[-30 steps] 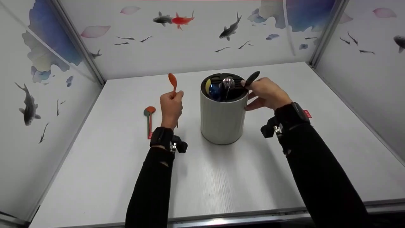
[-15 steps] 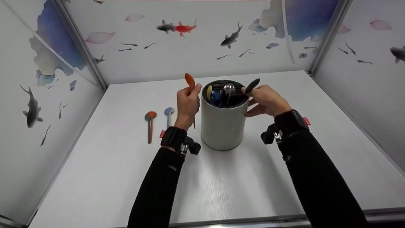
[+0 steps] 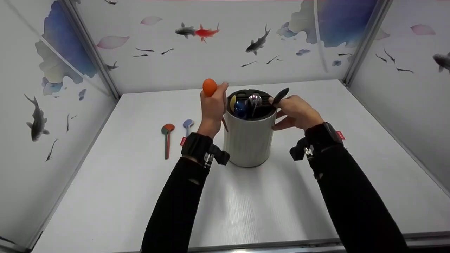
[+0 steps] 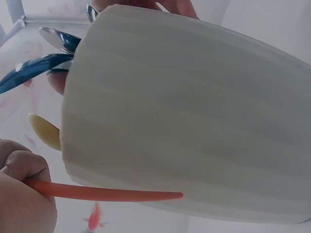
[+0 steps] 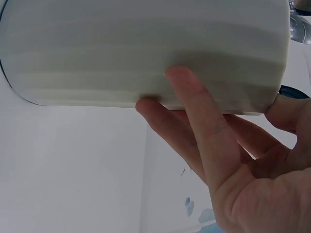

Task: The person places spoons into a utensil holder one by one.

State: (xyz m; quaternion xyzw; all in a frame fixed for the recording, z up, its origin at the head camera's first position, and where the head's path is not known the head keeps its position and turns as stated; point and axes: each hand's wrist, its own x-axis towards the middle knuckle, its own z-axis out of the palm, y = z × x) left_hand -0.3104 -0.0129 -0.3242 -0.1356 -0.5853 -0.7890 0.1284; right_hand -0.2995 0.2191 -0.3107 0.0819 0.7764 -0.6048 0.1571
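Observation:
My left hand point(image 3: 212, 109) grips an orange spoon point(image 3: 209, 87) with its bowl up, just left of a pale ribbed utensil holder point(image 3: 248, 144). Its thin orange handle points down beside the holder's wall in the left wrist view. My right hand point(image 3: 299, 108) holds the holder at its upper right, thumb at the rim and fingers spread against the side. A black spoon point(image 3: 281, 95) rises beside that thumb. From the holder's black slotted top also stick out a yellow spoon point(image 3: 233, 103), a shiny blue spoon point(image 3: 240, 109) and a clear spoon point(image 3: 255, 99).
Left of the holder, a green spoon point(image 3: 164, 131) and a red-orange spoon point(image 3: 169, 127) lie side by side on the white table point(image 3: 116, 196). A light blue spoon point(image 3: 187, 123) lies partly behind my left wrist. Printed panels surround the table on three sides.
My left hand has moved right with the orange spoon, up beside the holder, and the spoon has tilted. The light blue spoon has come into sight. My right hand stays on the holder.

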